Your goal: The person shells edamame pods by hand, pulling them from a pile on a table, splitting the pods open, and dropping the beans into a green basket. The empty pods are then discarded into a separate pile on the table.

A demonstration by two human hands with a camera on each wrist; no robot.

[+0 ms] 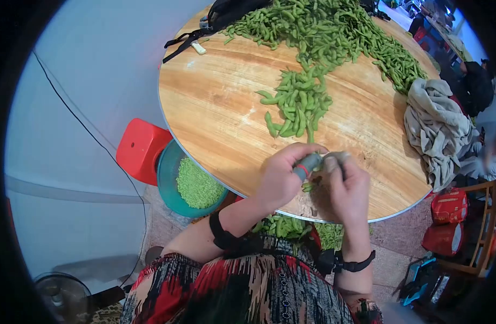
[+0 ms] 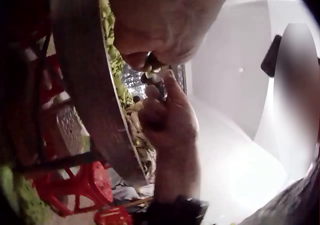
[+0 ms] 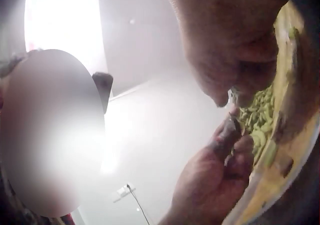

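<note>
Near the front edge of the round wooden table (image 1: 221,102), both hands meet with their fingertips together. My left hand (image 1: 283,181) has its fingers curled around a green soybean pod (image 1: 308,187), whose end shows under the fingers. A grey sleeve with a red band (image 1: 305,168) covers a digit of that hand. Opposite it, my right hand (image 1: 349,190) pinches at the same spot with thumb and fingers; the fingers mostly hide what lies between them. Just beyond the hands is a small heap of soybean pods (image 1: 299,102), trailing back to a bigger pile (image 1: 323,27).
A teal basin (image 1: 164,181) of shelled beans (image 1: 198,183) stands below the table's left edge, beside a red stool (image 1: 142,151). A grey cloth (image 1: 437,121) lies at the right edge. A black bag (image 1: 234,13) lies at the back left. More pods (image 1: 283,227) are below the front edge.
</note>
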